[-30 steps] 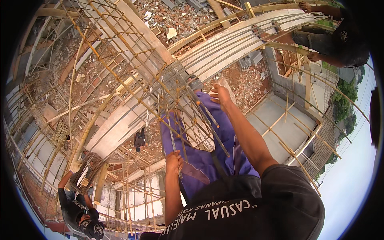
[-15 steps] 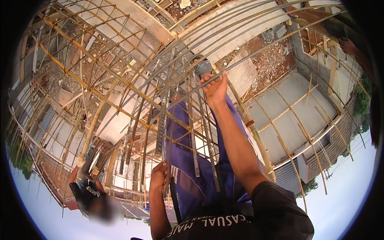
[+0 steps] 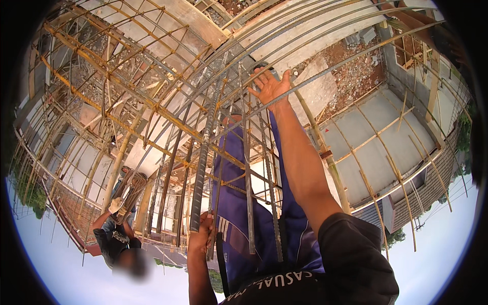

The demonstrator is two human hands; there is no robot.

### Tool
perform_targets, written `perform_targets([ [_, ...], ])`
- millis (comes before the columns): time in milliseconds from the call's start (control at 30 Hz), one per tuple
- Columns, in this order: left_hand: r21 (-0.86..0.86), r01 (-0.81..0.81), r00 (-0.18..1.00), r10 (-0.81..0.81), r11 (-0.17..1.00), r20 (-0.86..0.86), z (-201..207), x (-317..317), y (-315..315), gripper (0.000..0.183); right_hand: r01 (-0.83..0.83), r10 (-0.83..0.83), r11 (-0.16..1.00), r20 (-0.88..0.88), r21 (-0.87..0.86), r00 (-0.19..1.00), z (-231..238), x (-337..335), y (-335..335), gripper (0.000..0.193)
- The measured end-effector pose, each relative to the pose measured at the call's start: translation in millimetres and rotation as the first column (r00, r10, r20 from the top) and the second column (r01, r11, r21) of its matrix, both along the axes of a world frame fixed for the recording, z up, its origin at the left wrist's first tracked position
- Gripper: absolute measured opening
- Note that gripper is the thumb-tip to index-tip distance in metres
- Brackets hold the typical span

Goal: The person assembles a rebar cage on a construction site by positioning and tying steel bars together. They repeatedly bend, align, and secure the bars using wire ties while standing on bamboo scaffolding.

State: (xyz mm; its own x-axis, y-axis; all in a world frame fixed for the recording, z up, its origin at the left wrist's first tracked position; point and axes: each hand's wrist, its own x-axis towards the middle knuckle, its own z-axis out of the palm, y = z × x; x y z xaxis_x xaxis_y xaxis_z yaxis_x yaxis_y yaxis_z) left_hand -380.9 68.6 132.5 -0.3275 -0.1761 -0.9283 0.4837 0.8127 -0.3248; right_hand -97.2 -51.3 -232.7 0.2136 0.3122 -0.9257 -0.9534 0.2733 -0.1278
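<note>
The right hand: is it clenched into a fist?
No, the right hand is open, its fingers spread apart and its palm turned toward the camera.

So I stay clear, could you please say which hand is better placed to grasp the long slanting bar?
Probably the right hand: it is open beside the long slanting bar, while the left hand appears closed on a thinner bar.

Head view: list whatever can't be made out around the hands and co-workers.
All in the head view:
lower-left co-worker's head: blurred.
upper-right co-worker: cut off by the top edge and dark rim.
wearer's right foot: mostly hidden behind the right hand.
</note>
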Motion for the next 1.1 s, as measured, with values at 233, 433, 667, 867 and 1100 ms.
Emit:
perform_targets([
  [233, -0.025, -0.029, 1.0, 0.029, 0.999, -0.006, -5.0, -5.1, 0.8, 0.029, -0.013, 0.005, 0.983, -0.043, -0.185, 0.999, 3.8, -25.8, -35.9, 0.081],
  [433, -0.02, 0.004, 1.0, -0.004, 1.0, -0.022, -7.5, -12.9, -1.4, 0.028, -0.126, 0.111, 0.953, -0.068, -0.276, 0.991, -66.4, -11.4, -49.1, 0.079],
  [667, -0.024, -0.002, 0.998, 0.001, 1.0, -0.064, -11.2, -3.2, -2.4, 0.028, -0.058, 0.066, 0.975, 0.029, -0.216, 0.997, -136.9, 16.0, -24.0, 0.104],
  [867, -0.018, 0.02, 0.996, -0.022, 1.0, -0.084, -7.6, 10.9, -0.2, 0.026, 0.099, -0.097, 0.995, -0.064, 0.034, 0.993, -104.3, 8.9, -40.9, 0.11],
  [1100, -0.021, -0.014, 0.999, 0.014, 1.0, -0.038, -8.5, -13.1, -4.9, 0.027, 0.217, -0.198, 0.943, -0.096, 0.253, 0.975, -45.7, 26.7, -34.5, 0.125],
])
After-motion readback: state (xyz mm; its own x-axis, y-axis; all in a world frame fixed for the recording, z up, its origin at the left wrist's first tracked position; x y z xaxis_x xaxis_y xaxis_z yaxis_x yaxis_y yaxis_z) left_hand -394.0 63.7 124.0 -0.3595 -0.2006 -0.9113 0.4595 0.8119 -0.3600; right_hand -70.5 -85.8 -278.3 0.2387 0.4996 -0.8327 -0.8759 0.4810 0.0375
